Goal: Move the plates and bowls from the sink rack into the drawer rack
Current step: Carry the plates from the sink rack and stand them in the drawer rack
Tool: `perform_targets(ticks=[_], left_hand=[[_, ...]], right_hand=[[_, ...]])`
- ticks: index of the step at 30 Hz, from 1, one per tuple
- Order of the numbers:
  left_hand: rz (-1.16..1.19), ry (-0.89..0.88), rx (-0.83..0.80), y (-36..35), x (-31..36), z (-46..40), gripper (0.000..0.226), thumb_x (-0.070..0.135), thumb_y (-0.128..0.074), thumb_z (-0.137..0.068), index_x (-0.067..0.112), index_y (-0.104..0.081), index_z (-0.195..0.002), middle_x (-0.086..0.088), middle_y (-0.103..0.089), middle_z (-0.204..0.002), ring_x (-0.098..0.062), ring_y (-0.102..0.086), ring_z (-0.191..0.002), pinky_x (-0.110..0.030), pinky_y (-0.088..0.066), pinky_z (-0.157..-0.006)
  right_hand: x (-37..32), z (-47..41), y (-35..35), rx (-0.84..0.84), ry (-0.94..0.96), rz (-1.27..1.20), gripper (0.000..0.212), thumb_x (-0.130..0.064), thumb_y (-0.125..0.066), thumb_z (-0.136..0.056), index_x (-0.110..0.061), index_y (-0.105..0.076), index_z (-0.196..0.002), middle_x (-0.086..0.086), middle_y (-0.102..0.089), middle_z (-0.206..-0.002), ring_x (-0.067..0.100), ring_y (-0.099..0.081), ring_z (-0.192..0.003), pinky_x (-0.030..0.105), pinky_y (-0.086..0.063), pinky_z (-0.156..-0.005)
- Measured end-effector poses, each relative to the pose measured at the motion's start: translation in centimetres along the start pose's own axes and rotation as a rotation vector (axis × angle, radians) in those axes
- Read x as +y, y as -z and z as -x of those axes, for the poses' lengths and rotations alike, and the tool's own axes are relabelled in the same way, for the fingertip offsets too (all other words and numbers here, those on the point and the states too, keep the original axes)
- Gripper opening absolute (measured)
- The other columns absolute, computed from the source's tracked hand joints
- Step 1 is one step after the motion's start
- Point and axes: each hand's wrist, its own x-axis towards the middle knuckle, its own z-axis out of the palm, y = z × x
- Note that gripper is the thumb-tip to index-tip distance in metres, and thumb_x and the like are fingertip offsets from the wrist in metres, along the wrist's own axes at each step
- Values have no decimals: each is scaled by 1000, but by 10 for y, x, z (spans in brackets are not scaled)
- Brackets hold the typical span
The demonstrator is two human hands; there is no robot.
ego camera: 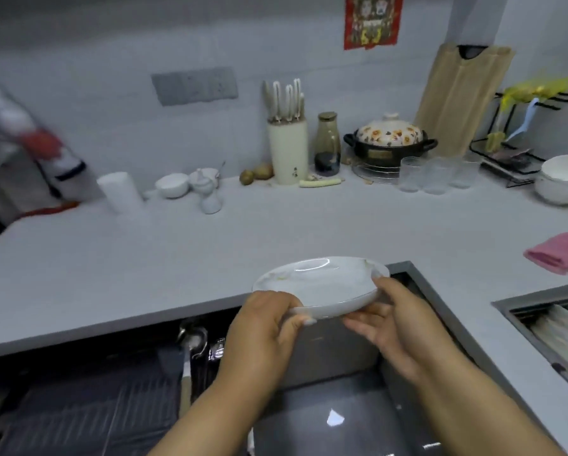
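A white shallow plate (318,284) with a faint pattern is held in the air over the counter's front edge, tilted slightly. My left hand (262,327) grips its near left rim, thumb on top. My right hand (394,317) holds its right rim, thumb on the edge and fingers underneath. Below, at lower left, the open drawer with its dark wire rack (88,413) shows. The sink (552,327) lies at the right edge, with pale dishes partly visible inside. Stacked white bowls (563,182) stand on the counter at far right.
The grey counter (177,251) carries a knife block (287,153), a glass bottle (327,146), a floral-lidded pot (389,139), clear glasses (437,174), a cutting board (460,97), small white dishes (190,185) and a pink cloth (558,253). Utensils (197,340) stand in the drawer.
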Motion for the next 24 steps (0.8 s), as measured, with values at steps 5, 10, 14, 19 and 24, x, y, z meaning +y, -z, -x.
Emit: perform_targets(ticks=[5,10,14,19,24], left_hand=[[-9,161,115,74,-57,58,10,30,-70,-79,24,-65,-73,22,-57,-97,0,-52,-86,-10,-40,-70],[0,347,129,126,-97,103,14,24,-78,-75,32,-66,-76,21,-61,-92,1,-54,-93,-7,-40,-73],[39,504,102,157,-126,138,37,52,-68,-76,41,-58,-110,25,-51,-112,12,-43,-111,-7,-36,-86],[-99,714,290,190,-174,159,65,74,-33,-78,36,-47,-128,22,-50,-123,2,-43,-119,-23,-34,-95],[-245,901,402,211,-216,171,65,62,-30,-90,21,-41,-139,3,-47,-139,-16,-38,-131,-39,-33,-110]], right_hand=[[59,12,-82,-140,-106,-27,26,-19,-55,-93,-5,-54,-115,31,-64,-106,40,-69,-90,44,-57,-73],[104,18,-143,-241,-166,106,26,-16,-53,-93,-3,-53,-116,30,-64,-102,39,-69,-85,41,-57,-67],[130,12,-174,-297,-250,183,31,-15,-53,-93,-3,-51,-121,29,-62,-102,39,-67,-86,40,-57,-64],[158,-5,-208,-370,-361,310,24,-13,-52,-93,-4,-51,-115,29,-61,-104,42,-65,-92,46,-55,-72],[188,-29,-244,-448,-445,423,25,-13,-50,-94,-2,-51,-116,29,-62,-102,42,-66,-89,47,-55,-73]])
